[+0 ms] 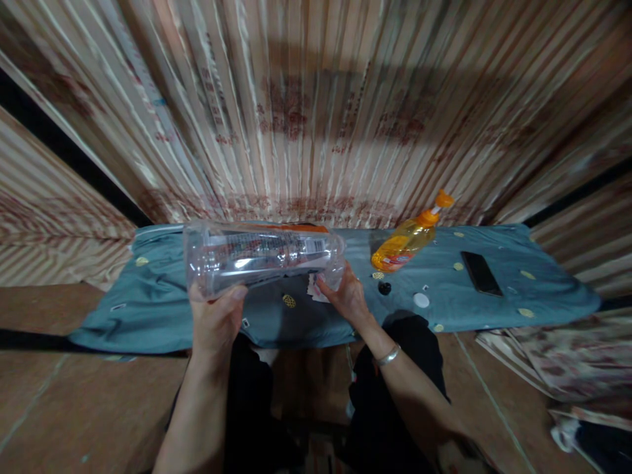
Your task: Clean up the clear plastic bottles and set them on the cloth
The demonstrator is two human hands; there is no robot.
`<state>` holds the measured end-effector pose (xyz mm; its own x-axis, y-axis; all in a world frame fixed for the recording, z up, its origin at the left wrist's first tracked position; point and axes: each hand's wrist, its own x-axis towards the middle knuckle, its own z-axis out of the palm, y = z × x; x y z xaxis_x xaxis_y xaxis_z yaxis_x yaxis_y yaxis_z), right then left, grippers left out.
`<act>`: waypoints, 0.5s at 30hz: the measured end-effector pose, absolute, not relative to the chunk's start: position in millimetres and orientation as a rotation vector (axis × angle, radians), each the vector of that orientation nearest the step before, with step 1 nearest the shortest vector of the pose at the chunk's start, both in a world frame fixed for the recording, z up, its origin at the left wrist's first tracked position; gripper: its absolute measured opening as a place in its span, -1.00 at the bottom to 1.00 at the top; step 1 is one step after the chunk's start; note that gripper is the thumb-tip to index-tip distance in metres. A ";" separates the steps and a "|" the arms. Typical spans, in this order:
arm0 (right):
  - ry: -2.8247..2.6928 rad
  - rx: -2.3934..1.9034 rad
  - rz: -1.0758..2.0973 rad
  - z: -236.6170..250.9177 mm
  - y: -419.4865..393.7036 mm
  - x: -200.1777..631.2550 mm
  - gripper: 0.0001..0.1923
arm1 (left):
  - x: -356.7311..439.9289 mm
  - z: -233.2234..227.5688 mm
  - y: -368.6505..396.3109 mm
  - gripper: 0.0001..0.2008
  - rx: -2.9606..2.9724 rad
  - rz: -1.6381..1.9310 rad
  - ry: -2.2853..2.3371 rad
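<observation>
The clear bottle's (264, 255) label print and bottom-right clutter (587, 431) are too blurred to read.

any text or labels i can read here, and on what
Nothing can be read.
clear plastic bottle, held sideways by the left hand and right hand: printed label, too blurred.
orange bottle: red label near its base, too small.
curtain behind: reddish printed marks, blurred.
black phone on the blue cloth: no text shows.
</observation>
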<state>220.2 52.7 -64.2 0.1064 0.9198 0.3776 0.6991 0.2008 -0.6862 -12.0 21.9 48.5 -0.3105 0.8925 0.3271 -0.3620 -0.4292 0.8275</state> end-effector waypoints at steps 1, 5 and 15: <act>-1.646 -1.551 0.334 -64.7 52.9 220.2 -0.25 | -12.1 48.5 22.0 -0.48 1.022 1.853 0.818; -1.643 -1.543 0.311 -67.3 53.6 220.9 -0.24 | -12.2 49.6 21.8 -0.44 1.051 1.837 0.836; -1.635 -1.526 0.344 -65.2 52.2 221.1 -0.26 | -12.9 49.4 20.7 -0.45 1.012 1.847 0.852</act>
<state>221.1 52.2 -65.2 0.1067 0.9154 0.3881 0.6812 0.2170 -0.6992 -12.9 20.7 49.4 -0.3182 0.8961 0.3094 -0.3465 -0.4138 0.8419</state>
